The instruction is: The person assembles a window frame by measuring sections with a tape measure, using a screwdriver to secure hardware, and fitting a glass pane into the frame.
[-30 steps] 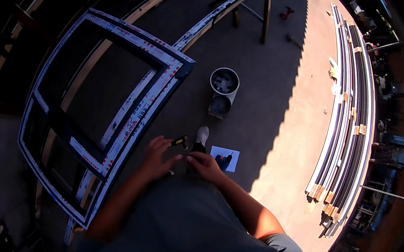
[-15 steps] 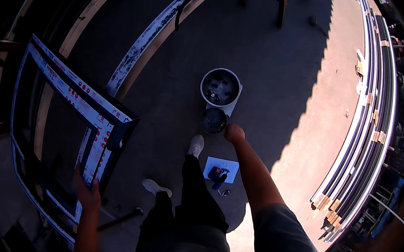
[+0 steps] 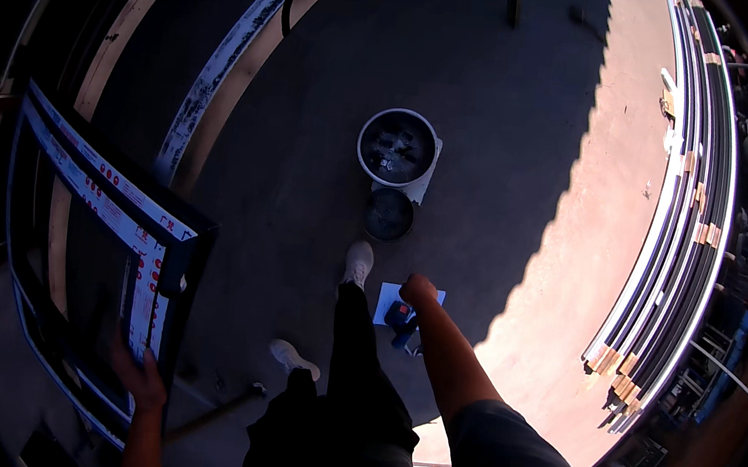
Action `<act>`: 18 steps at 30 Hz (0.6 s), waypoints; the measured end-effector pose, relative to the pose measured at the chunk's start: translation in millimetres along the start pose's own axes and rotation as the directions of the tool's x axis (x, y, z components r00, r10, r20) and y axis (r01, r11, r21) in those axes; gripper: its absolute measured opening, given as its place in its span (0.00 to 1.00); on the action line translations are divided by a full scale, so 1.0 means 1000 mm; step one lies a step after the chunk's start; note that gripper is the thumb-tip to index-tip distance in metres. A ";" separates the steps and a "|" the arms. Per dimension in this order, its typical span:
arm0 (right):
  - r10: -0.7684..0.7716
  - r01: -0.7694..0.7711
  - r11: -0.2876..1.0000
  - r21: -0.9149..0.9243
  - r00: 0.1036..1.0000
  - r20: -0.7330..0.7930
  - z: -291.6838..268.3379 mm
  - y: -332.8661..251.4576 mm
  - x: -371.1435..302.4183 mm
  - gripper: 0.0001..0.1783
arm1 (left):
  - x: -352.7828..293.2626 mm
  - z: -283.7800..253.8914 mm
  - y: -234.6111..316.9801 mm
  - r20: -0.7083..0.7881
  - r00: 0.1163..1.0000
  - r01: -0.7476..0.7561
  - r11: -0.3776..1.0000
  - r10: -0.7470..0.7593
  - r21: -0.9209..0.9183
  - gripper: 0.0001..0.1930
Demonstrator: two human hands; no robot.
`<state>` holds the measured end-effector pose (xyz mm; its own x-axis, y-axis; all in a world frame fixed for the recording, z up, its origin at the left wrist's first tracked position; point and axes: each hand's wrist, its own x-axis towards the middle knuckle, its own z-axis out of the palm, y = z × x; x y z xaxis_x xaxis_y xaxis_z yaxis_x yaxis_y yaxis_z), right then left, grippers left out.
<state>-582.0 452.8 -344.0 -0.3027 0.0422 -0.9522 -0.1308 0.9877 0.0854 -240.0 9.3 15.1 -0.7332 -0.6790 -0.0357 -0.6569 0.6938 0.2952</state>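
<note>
At the left, a dark window frame (image 3: 124, 225) covered with printed white and red protective film leans on edge. My left hand (image 3: 143, 378) grips its near upright bar, thumb on one side and fingers on the other. My right hand (image 3: 420, 289) is closed, held above the far edge of a white sheet (image 3: 387, 297); anything inside its fingers is hidden. On that sheet lies a blue cordless drill (image 3: 401, 318), partly covered by my right forearm. Beyond my right hand sit a dark round bowl (image 3: 389, 215) and a larger white-rimmed bucket (image 3: 393, 184) with small dark pieces inside.
Long film-covered beams (image 3: 229, 54) run along the far left. A stack of long profiles (image 3: 692, 203) lies on the sunlit floor at the right. My white shoes (image 3: 358, 264) stand between the frame and the sheet. A dark bar (image 3: 218, 413) lies near my left forearm.
My right hand has drawn back from beside the small bowl to above the white sheet. The window frame and my left hand appear farther left as the view shifts.
</note>
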 end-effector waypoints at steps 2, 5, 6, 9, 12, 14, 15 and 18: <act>0.069 -0.060 0.997 -0.052 0.978 0.196 0.041 0.022 -0.048 0.21 | -0.011 0.000 -0.003 0.010 0.998 0.064 0.998 -0.064 0.009 0.38; -0.054 0.046 0.995 0.089 0.994 0.096 0.148 0.083 -0.079 0.25 | -0.007 0.005 0.002 -0.016 0.996 0.084 0.996 -0.085 -0.023 0.38; -0.097 0.090 0.992 0.093 0.993 0.068 0.173 0.095 -0.094 0.27 | -0.003 0.002 0.005 -0.020 0.996 0.086 0.996 -0.086 -0.013 0.37; -0.024 0.011 0.995 0.103 0.991 0.129 0.249 0.125 -0.146 0.27 | -0.003 0.007 -0.007 0.016 1.000 0.017 0.998 -0.016 -0.054 0.37; 0.105 -0.170 0.923 0.344 0.974 0.198 0.311 0.138 -0.202 0.26 | 0.002 0.012 -0.018 -0.013 0.999 0.041 0.999 -0.041 -0.035 0.36; 0.122 -0.126 0.875 0.467 0.992 0.039 0.410 0.158 -0.191 0.26 | 0.008 0.021 -0.030 -0.009 1.000 0.012 0.999 -0.013 -0.042 0.39; 0.147 -0.144 0.875 0.462 0.989 0.029 0.435 0.156 -0.194 0.26 | 0.013 0.024 -0.047 -0.034 0.999 0.008 0.999 -0.010 -0.049 0.39; 0.188 -0.197 0.815 0.544 0.979 0.073 0.482 0.162 -0.211 0.28 | 0.015 0.021 -0.039 0.021 0.996 0.082 0.996 -0.081 -0.037 0.41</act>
<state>-84.1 676.5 -270.9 -0.2523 0.2381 -0.9379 0.4669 0.8789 0.0975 -229.1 -22.4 -16.9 -0.6810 -0.7279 -0.0801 -0.7079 0.6265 0.3263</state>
